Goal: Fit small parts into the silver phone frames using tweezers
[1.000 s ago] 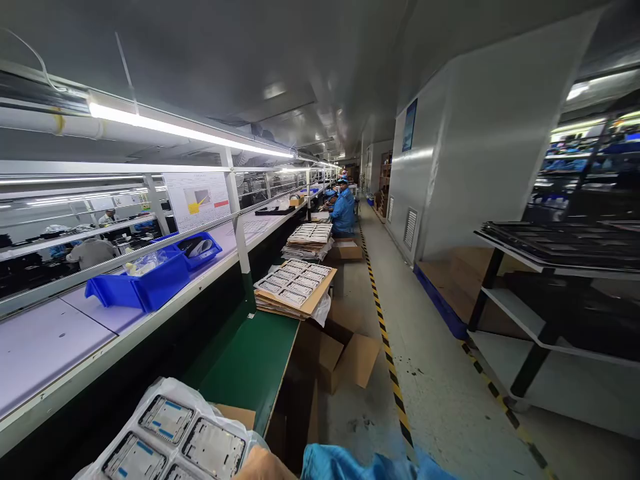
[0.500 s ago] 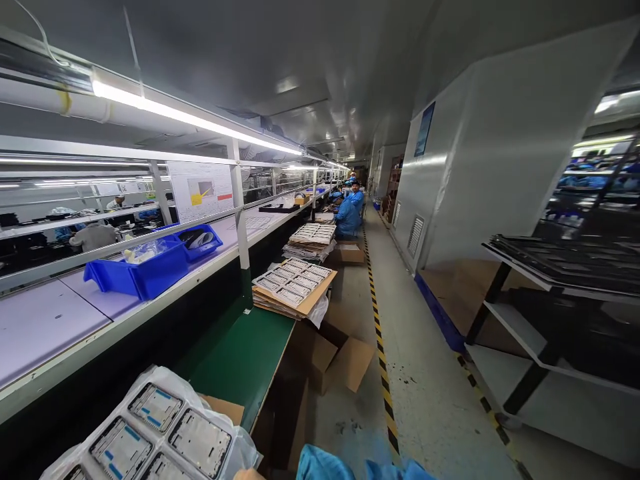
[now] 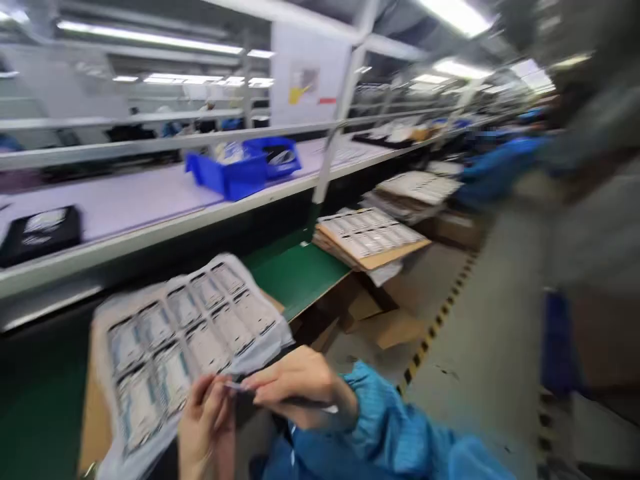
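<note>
My left hand is closed in a pinch in front of a tray of phone frames. Its fingertips meet a small pale strip, too blurred to name. My right hand, in a blue sleeve, has its fingers closed at the strip's other side. A slim dark pen-like tool with a light end lies along its palm. Beyond both hands, several metal phone frames rest in two rows on the white plastic-covered tray, over cardboard on the green bench.
Blue bins stand on the raised shelf to the left, with a black box farther along. Stacks of frame trays sit on the green bench. Cardboard boxes stand beneath, beside a striped floor line.
My view has swung left and down onto the nearest tray. Both hands have come into view, meeting at the pale strip; before, only blue sleeves and a sliver of hand showed.
</note>
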